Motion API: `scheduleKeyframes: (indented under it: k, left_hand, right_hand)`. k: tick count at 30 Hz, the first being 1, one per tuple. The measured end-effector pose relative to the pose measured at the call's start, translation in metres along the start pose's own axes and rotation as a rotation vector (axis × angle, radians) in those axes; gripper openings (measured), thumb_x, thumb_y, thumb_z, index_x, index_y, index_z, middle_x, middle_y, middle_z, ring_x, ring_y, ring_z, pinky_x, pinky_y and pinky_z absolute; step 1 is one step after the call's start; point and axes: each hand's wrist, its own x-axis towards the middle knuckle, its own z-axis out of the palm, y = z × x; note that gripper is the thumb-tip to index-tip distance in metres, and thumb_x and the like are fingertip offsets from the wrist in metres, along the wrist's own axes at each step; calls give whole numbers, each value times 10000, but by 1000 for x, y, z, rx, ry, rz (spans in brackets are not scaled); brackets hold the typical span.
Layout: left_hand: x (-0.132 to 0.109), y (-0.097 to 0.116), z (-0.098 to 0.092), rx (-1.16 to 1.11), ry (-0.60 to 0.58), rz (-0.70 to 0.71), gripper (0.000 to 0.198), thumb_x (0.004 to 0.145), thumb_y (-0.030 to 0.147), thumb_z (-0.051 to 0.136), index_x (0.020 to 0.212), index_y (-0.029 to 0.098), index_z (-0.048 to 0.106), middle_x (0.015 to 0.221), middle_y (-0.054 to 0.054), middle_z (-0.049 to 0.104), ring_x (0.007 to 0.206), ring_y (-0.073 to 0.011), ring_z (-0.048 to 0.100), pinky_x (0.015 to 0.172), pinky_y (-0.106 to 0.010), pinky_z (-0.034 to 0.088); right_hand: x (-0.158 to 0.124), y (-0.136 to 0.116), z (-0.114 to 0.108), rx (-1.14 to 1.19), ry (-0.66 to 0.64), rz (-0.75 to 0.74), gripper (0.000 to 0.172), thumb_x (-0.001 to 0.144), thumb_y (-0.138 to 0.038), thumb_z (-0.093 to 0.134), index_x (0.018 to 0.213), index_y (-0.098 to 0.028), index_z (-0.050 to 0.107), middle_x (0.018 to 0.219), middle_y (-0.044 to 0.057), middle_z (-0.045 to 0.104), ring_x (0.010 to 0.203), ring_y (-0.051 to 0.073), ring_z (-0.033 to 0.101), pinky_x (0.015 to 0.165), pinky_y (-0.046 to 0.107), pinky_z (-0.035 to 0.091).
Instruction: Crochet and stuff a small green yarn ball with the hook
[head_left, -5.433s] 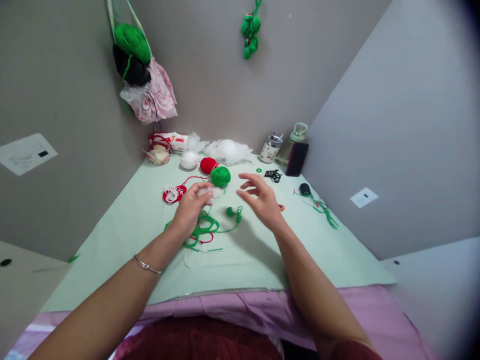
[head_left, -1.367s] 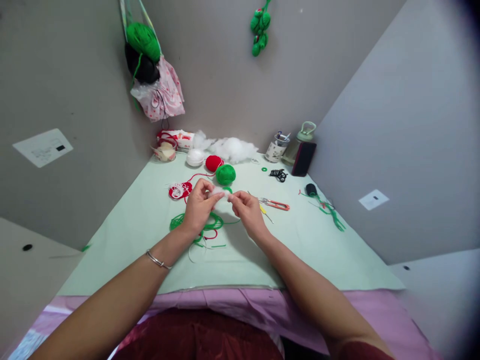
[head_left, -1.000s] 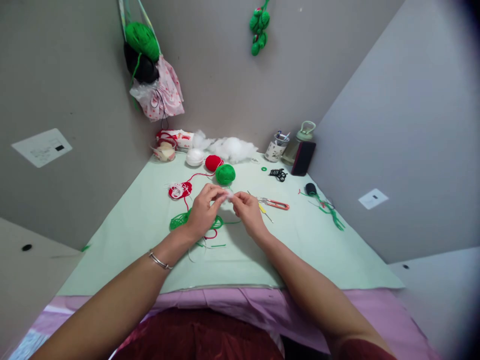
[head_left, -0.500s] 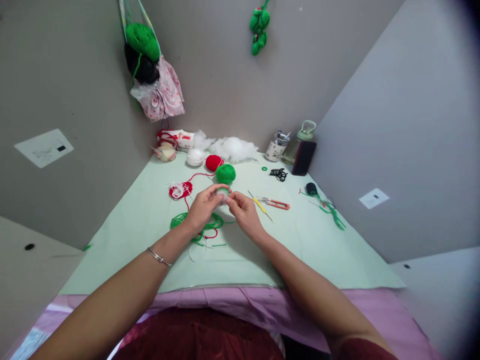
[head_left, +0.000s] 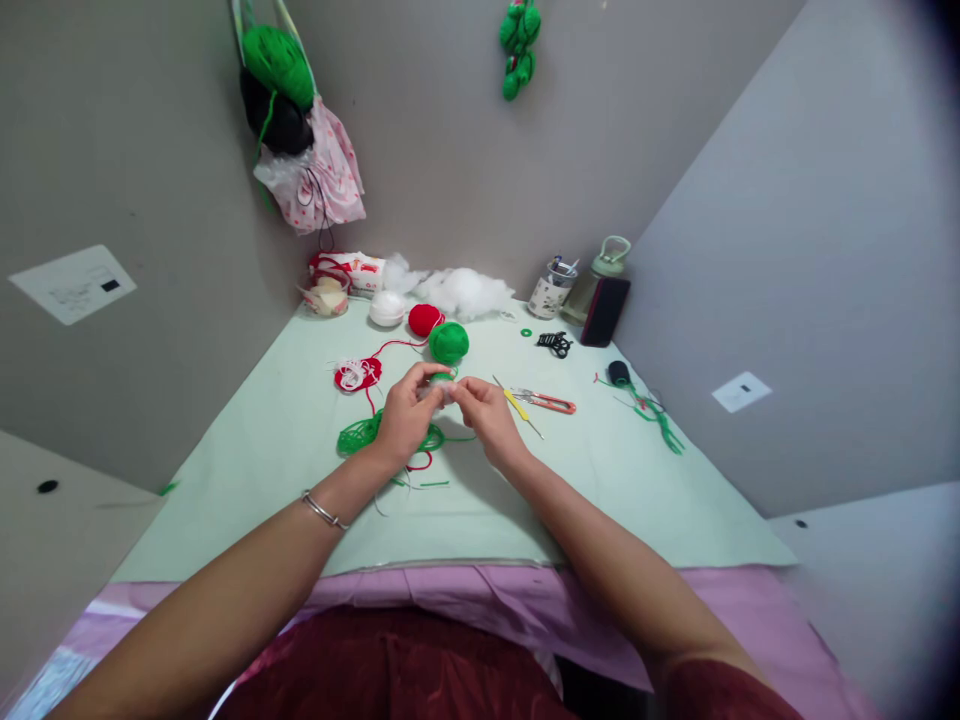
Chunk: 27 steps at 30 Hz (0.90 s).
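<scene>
My left hand (head_left: pixel 405 420) is closed around a small green crocheted piece (head_left: pixel 442 377), mostly hidden by the fingers. White stuffing (head_left: pixel 444 390) shows at the piece, and my right hand (head_left: pixel 487 412) pinches at it with thumb and forefinger. Just beyond the hands sits a green yarn ball (head_left: pixel 449 342), with a red yarn ball (head_left: pixel 426 320) behind it. Loose green yarn (head_left: pixel 360 434) lies in loops under and beside my left wrist. A yellow-handled crochet hook (head_left: pixel 517 405) and orange thread snips (head_left: pixel 547 401) lie to the right of my right hand.
Along the back are a fluffy white stuffing heap (head_left: pixel 469 293), a white yarn ball (head_left: pixel 387 309), a pen cup (head_left: pixel 551 291), a bottle (head_left: pixel 606 270) and a phone (head_left: pixel 606 312). Black scissors (head_left: pixel 554 345) lie right of centre. A red-and-white piece (head_left: pixel 358 375) lies left.
My right fingers have shifted slightly up and left against the stuffing, while my left hand keeps hold of the green piece. The whole view has shifted a little.
</scene>
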Motion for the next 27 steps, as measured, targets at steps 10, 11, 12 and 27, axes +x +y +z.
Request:
scheduleKeyframes:
  k: [10, 11, 12, 27]
  left_hand:
    - [-3, 6, -1, -72, -72, -80, 298, 853, 374, 707, 1069, 175, 657, 980, -42, 712, 825, -167, 663, 798, -302, 532]
    - [-2, 6, -1, -84, -76, -88, 292, 868, 386, 690, 1069, 175, 666, 989, -47, 718, 849, -171, 665, 799, -297, 528]
    - [-2, 6, -1, -96, -79, -92, 287, 876, 389, 679, 1068, 176, 674, 994, -50, 722, 864, -174, 665, 795, -292, 523]
    - [4, -10, -2, -176, 26, -109, 165, 764, 244, 711, 901, 183, 641, 731, 35, 624, 603, -116, 575, 595, -247, 446]
  right_hand:
    - [6, 8, -2, -150, 120, -51, 365, 867, -514, 574, 659, -215, 566, 540, -45, 489, 538, 122, 368, 553, 268, 290]
    - [5, 8, -3, -172, 128, -59, 350, 875, -494, 569, 663, -215, 570, 538, -46, 495, 533, 122, 370, 553, 269, 289]
    - [4, 7, -4, -194, 133, -68, 336, 881, -477, 567, 669, -216, 574, 541, -45, 505, 531, 123, 375, 556, 269, 291]
    - [-6, -4, 1, -211, 16, -104, 227, 873, -370, 587, 699, -225, 574, 556, -40, 515, 520, 130, 391, 564, 266, 302]
